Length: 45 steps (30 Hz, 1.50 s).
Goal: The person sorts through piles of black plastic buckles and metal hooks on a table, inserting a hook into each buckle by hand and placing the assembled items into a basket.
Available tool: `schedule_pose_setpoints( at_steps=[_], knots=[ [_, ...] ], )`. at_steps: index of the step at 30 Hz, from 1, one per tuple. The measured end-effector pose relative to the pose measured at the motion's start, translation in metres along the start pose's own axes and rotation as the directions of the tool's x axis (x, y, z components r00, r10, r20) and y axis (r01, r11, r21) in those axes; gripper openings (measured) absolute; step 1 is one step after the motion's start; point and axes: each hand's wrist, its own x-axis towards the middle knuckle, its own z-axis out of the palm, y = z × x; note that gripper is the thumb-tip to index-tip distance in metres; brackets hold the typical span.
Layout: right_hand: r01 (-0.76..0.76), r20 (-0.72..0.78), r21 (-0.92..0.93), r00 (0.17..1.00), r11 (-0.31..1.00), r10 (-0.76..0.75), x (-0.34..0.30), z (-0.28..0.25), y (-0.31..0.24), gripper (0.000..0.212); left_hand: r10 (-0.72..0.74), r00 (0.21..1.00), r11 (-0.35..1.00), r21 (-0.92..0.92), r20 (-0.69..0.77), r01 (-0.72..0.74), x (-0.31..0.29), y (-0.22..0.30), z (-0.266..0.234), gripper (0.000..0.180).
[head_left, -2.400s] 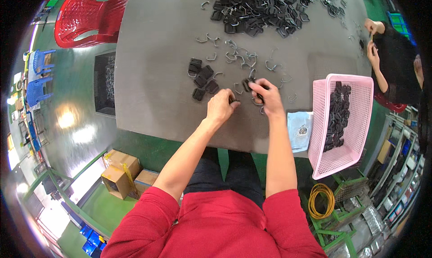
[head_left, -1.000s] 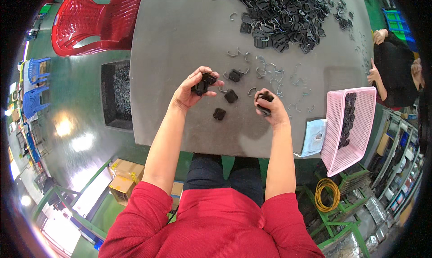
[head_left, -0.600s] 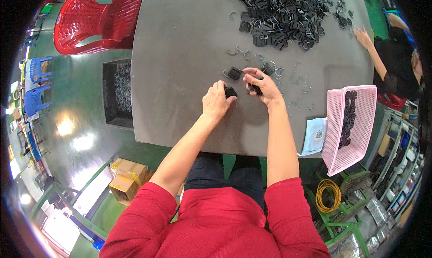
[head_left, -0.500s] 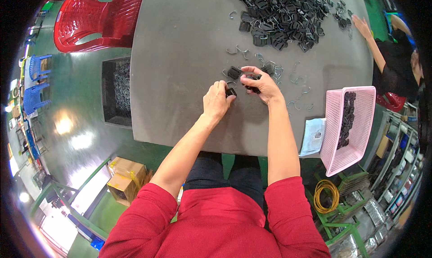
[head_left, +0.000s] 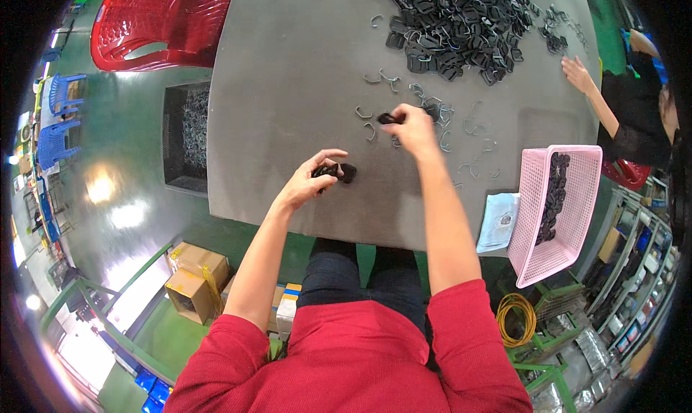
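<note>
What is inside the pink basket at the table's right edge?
The pink basket holds a row of small black parts stacked along its middle. Its mesh floor shows around them; anything beneath the stack is covered.

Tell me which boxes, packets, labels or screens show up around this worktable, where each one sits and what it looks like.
Cardboard boxes: on the green floor, lower left of the table; brown cubes, one bound with yellow strapping.
Small cartons: on the floor beside the person's left leg; stacked, white with yellow and blue.
Plastic packet: at the table's near right edge, beside the pink basket; flat, pale blue, with a small dark mark.
No screens can be made out.
</note>
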Motion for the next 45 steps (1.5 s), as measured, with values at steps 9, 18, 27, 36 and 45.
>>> schedule_pose_setpoints(
  at_steps=[9, 18, 27, 36, 45],
  knots=[
    [0.061, -0.007, -0.235, 0.998, 0.97, -0.065, 0.015, -0.07, 0.059, 0.045, 0.349, 0.839, 0.568, 0.806, -0.417, 0.164, 0.01, -0.026, 0.063, 0.046],
    [0.131, -0.025, -0.245, 0.99, 0.961, -0.141, -0.001, -0.069, 0.067, 0.031, 0.299, 0.825, 0.689, 0.707, -0.48, 0.161, 0.014, -0.042, 0.083, 0.035],
    [0.021, -0.475, 0.398, 0.86, 0.917, 0.186, -0.177, -0.201, 0.141, 0.029, 0.628, 0.778, 0.682, 0.46, 0.028, -0.568, 0.063, 0.076, 0.291, 0.031],
    [-0.279, -0.68, 0.376, 0.565, 0.884, 0.468, -0.248, -0.225, 0.299, 0.03, 0.561, 0.731, 0.422, 0.626, 0.388, -0.656, 0.09, 0.094, 0.501, 0.03],
    [-0.223, -0.734, 0.24, 0.596, 0.945, 0.327, -0.246, -0.207, 0.303, 0.042, 0.817, 0.576, 0.228, 0.92, -0.003, -0.318, 0.134, 0.026, 0.354, 0.037]
  ],
)
